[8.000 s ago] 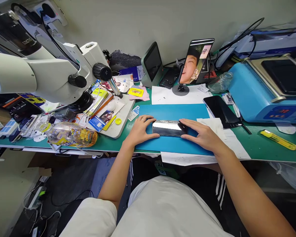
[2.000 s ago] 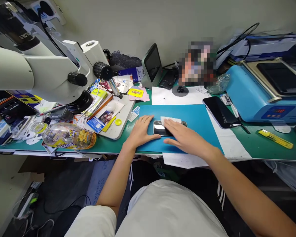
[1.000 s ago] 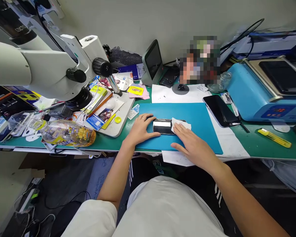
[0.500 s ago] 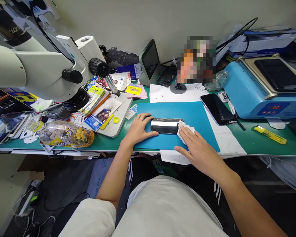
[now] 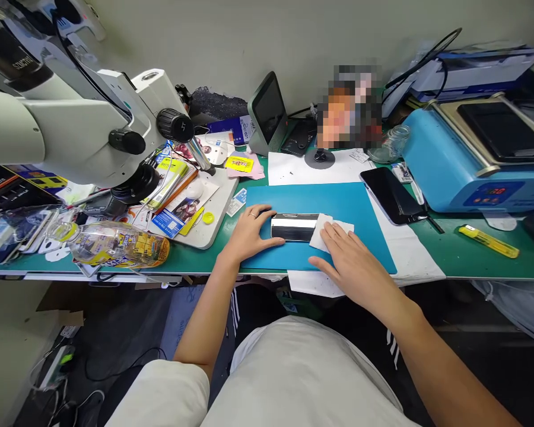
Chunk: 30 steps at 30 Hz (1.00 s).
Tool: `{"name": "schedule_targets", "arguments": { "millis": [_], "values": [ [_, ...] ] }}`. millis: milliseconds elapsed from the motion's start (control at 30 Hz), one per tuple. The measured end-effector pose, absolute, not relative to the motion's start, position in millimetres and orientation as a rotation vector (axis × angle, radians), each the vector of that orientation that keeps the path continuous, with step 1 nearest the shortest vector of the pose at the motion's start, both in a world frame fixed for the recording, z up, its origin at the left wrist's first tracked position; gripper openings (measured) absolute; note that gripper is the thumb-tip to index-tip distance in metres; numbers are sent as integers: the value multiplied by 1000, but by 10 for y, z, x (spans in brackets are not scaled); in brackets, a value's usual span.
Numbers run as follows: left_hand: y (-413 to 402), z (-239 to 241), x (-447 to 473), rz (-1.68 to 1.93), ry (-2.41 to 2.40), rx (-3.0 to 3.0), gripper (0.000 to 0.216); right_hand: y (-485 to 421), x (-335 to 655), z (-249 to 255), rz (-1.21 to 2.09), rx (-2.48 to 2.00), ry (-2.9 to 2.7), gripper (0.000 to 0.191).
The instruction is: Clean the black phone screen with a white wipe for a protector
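Note:
A phone [image 5: 294, 227] with a dark, glossy face lies sideways on the blue mat [image 5: 279, 196], reflecting a bright white band. At its left end, my left hand [image 5: 250, 233] steadies it, with the thumb at the near corner and a finger at the far corner. Under the flat fingers of my right hand [image 5: 347, 256], a folded white wipe [image 5: 319, 233] is pressed onto the phone's right end and covers that part. The right thumb stays apart, over the mat.
Left stand a microscope [image 5: 133, 181], a plastic bottle [image 5: 120, 244] and a board [image 5: 220, 196] with papers. Right of the mat are another dark phone [image 5: 390, 194], a yellow cutter [image 5: 488, 241] and a blue heating machine [image 5: 449, 169]. A small screen [image 5: 269, 110] stands behind.
My right hand has slid the wipe slightly left across the phone, covering more of its right end. My left hand keeps its hold. The view has shifted slightly.

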<state>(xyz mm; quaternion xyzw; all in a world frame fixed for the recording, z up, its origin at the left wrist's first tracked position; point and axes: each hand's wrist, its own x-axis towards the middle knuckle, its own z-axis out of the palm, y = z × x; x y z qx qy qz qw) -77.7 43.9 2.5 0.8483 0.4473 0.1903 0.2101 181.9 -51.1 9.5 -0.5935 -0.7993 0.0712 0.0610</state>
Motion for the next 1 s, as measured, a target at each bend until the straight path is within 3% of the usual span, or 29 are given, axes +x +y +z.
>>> {"name": "schedule_targets", "arguments": {
  "millis": [500,800,1000],
  "values": [
    [440,19,-780,528,1237,2358,63,-406,1669,133,-39,-1729,-2493,83],
    [444,11,-781,515,1241,2365,65,-191,1771,234,44,-1791,-2500,73],
    [430,41,-775,518,1241,2363,63,-322,1713,201,-35,-1765,-2517,77]
  ]
}}
